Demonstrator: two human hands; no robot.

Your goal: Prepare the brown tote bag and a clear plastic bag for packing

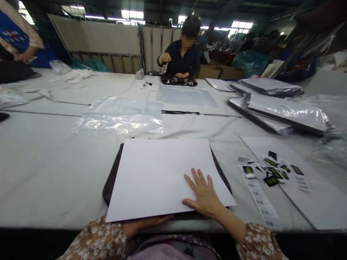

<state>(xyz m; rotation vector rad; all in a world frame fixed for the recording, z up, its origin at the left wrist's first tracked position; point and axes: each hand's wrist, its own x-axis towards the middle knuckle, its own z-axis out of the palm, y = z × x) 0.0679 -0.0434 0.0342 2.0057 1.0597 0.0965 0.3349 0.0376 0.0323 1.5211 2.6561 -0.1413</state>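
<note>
A large white sheet of card lies on top of a dark folded garment at the near edge of the table. My right hand rests flat on the sheet's lower right part, fingers spread. My left hand is tucked under the sheet's near edge, mostly hidden, touching the card and the dark garment below it.
Clear plastic bags lie beyond the sheet. Small black tags and label strips sit on a white sheet to the right. Bagged dark garments are stacked at far right. A person works across the white table.
</note>
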